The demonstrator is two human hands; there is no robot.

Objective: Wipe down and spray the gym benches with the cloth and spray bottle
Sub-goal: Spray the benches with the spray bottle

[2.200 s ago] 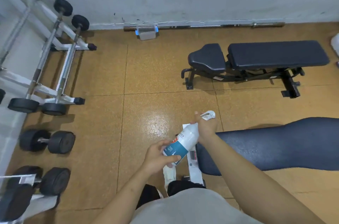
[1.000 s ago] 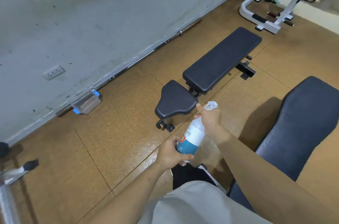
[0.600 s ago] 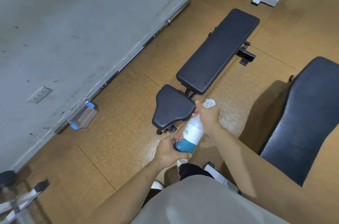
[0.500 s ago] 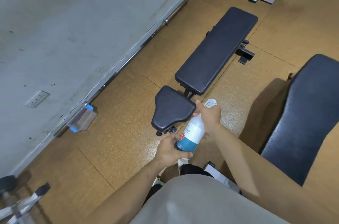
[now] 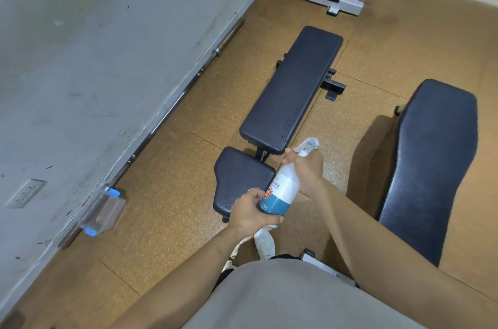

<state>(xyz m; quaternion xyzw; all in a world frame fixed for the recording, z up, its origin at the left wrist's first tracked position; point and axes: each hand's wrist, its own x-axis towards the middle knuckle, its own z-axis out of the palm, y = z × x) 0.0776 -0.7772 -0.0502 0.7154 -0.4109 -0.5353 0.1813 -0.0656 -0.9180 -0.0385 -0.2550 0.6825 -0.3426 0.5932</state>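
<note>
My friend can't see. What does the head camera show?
A person holds a spray bottle, left hand at its base with a cloth, right hand at its top. A dark flat bench lies ahead, another bench at right.

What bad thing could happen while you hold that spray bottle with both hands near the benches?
The spray bottle seems to point past the edge of the flat bench, so spray might land on the floor and make it slippery. The cloth dangles under the left hand, which also grips the bottle's base, so it could slip and drop.
</note>
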